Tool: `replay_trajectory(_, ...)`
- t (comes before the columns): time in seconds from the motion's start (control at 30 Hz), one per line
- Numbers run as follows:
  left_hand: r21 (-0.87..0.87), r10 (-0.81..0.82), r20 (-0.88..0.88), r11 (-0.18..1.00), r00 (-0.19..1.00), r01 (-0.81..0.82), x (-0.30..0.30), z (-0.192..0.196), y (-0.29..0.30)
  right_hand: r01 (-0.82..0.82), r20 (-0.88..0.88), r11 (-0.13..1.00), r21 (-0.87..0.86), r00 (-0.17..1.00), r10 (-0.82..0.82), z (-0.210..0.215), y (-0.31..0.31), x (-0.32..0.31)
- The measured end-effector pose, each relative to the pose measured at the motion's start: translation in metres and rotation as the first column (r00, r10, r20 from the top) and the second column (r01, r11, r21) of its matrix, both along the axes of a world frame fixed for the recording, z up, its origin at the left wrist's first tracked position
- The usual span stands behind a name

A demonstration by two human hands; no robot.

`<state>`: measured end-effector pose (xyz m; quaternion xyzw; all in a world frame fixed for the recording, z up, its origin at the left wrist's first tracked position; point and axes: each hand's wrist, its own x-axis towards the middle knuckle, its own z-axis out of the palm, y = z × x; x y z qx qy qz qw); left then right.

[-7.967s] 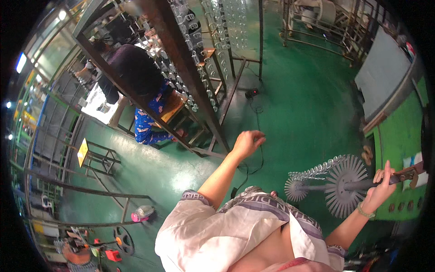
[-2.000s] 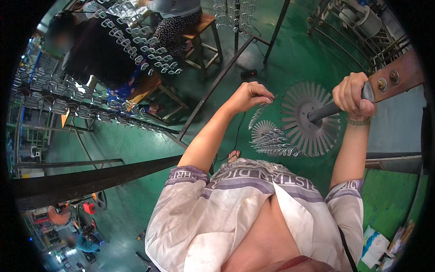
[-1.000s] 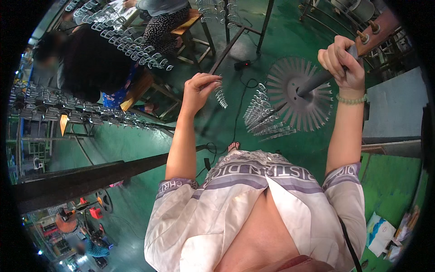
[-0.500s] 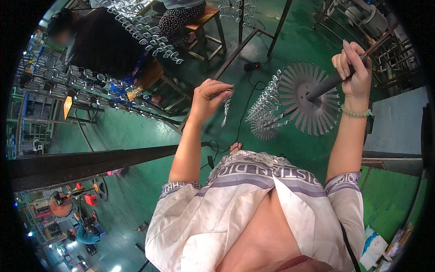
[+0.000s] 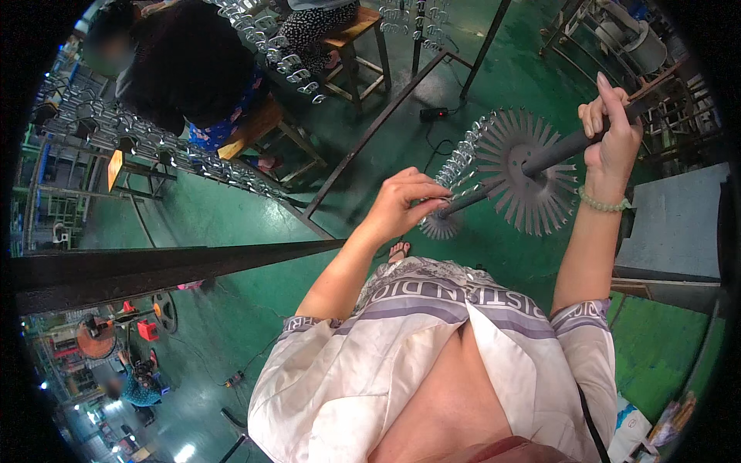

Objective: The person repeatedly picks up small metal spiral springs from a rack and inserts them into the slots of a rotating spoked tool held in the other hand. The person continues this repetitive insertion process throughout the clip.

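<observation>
My right hand [image 5: 614,127] is raised at the right, its fingers curled round a dark grey rod [image 5: 563,152] with the index finger pointing up. The rod runs slantwise through a large slotted metal disc [image 5: 527,170] down to a smaller slotted disc [image 5: 441,225]. Strands of shiny silver metal pieces [image 5: 461,160] stretch between the discs on their left side. At the smaller disc my left hand [image 5: 409,201] is closed, thumb against fingers. The silver strand in its pinch is mostly hidden by the hand and the hanging strands.
A dark metal frame [image 5: 370,127] stands at the left, hung with rows of silver pieces [image 5: 185,154]. Two people sit beyond it on wooden stools [image 5: 359,38]. A black box with a cable [image 5: 434,114] lies on the green floor. A grey panel [image 5: 671,224] is at the right.
My left hand has moved right and down with the silver strand, from open space to the smaller disc. My right hand keeps its hold on the rod, which has shifted slightly.
</observation>
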<state>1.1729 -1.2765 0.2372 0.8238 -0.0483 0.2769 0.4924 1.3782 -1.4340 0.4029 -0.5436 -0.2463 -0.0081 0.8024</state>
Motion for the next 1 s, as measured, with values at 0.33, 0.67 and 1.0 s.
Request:
replay_trajectory(0.33, 0.028, -0.008, 0.049, 1.000, 0.999, 0.007, 0.016, -0.005, -0.029, 0.104, -0.012, 0.994, 0.018, 0.995, -0.104, -0.001, 0.002, -0.004)
replay_trajectory(0.67, 0.088, 0.082, 0.062, 0.992, 0.995, -0.087, 0.022, -0.015, -0.040, 0.163, -0.013, 0.986, 0.019, 0.987, -0.163, -0.005, 0.001, -0.009)
replay_trajectory(1.0, -0.111, 0.049, -0.049, 0.992, 0.998, -0.055, 0.025, -0.021, -0.040, 0.221, -0.034, 0.975, 0.008, 0.975, -0.221, -0.003, 0.005, -0.014)
